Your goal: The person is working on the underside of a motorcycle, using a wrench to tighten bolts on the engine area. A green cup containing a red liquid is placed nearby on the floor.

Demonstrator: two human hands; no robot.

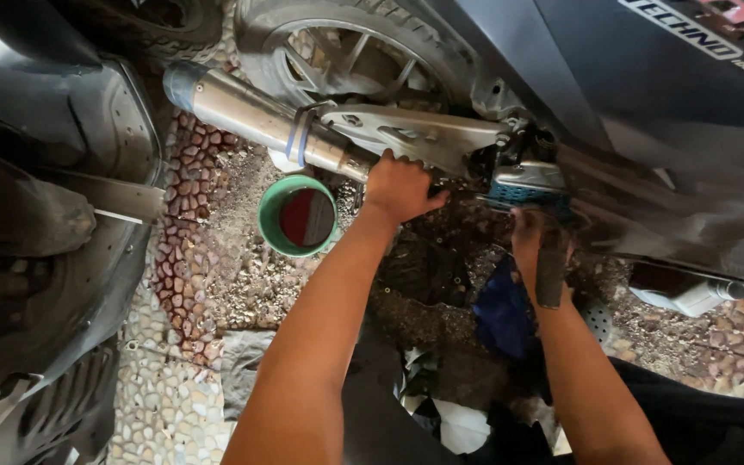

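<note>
The exhaust pipe (pixel 251 116) is bare silver metal, bluish at its tip, with a blue band around it, and the bracket (pixel 406 133) beside it is pale grey. The cup (pixel 297 216) is green with a dark red inside. The floor (pixel 191 258) is a pebble mosaic in reddish-brown and cream, the rag (pixel 501 314) dark blue, the scooter panel (pixel 647 77) dark grey-blue.

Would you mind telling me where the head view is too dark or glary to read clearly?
Head view: the right hand sits in deep shadow under the scooter body; the left hand is well lit; the exhaust pipe shows mild glare; edges bend slightly.
</note>
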